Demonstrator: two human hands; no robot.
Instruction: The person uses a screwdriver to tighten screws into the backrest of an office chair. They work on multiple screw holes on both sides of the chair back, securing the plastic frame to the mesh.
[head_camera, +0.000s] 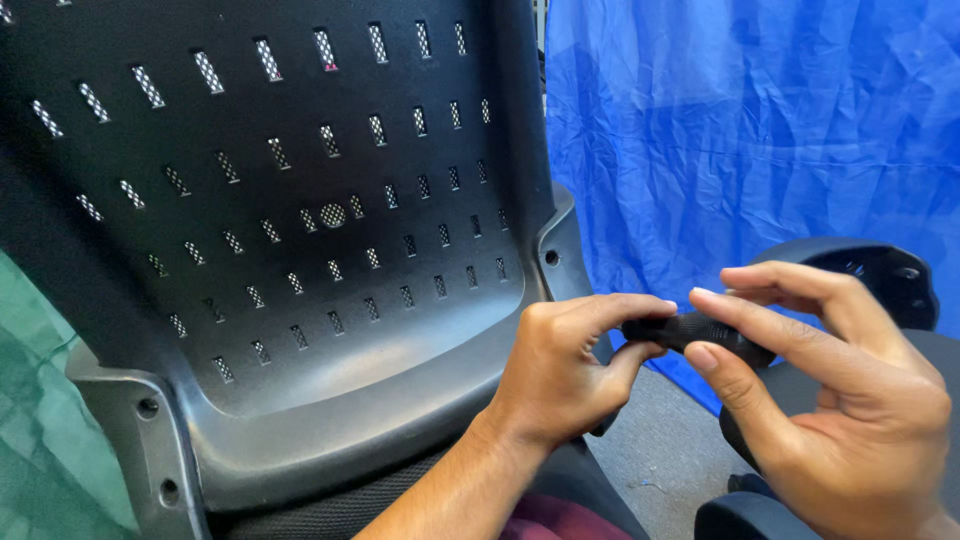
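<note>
A small black ribbed part (690, 331), like a knob or handle piece, is pinched between both hands in the lower right of the head view. My left hand (570, 365) grips its left end with thumb and forefinger. My right hand (830, 400) holds its right end, fingers over the top and thumb underneath. Just left of the hands stands a large black plastic chair back (290, 230) with rows of small slots showing mesh behind them.
A blue wrinkled cloth (740, 130) hangs behind on the right. A black rounded chair part (880, 275) sits behind my right hand. Green fabric (40, 420) lies at lower left. Grey floor (660, 440) shows below the hands. Screw holes mark the chair back's frame.
</note>
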